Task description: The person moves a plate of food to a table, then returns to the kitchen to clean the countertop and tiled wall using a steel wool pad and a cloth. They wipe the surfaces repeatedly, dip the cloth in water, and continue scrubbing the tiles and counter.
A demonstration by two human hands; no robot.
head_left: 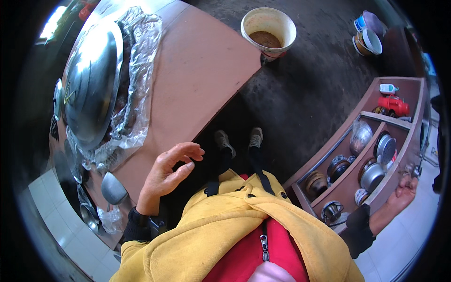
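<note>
My left hand [172, 169] hovers beside the edge of a reddish-brown countertop [197, 74], fingers apart and slightly bent, with nothing in it. On that counter a large domed metal lid [93, 88] lies over crumpled clear plastic sheeting [141, 77]. A metal ladle [113, 188] rests close to my left wrist. Over on the right, my right hand [403, 192] reaches past the top of an open-shelved cabinet [405, 141]. Its fingers are curled near a small shiny metal fitting [416, 171]; whether they grip it I cannot tell.
A white bucket [268, 33] with brown contents stands by the counter's corner. Several pots, including a metal pot [372, 177], fill the cabinet shelves beside a red flask [394, 105]. Small buckets [367, 41] sit on the dark floor [310, 88] at far right.
</note>
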